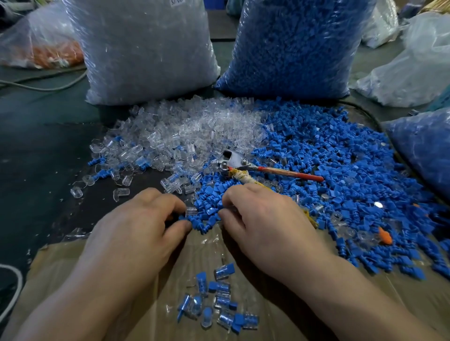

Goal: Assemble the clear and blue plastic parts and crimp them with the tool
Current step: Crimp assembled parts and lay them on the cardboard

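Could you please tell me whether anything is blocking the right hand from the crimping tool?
Nothing visible does. The tool lies on top of the blue parts, and its wrapped handle runs in under the right hand.

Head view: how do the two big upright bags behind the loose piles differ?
The left bag holds clear parts, the right bag blue ones. The left bag stands behind the loose clear pile, the right bag behind the loose blue pile. A white label shows at the left bag's top; none shows on the right bag. Both are full, transparent sacks standing upright.
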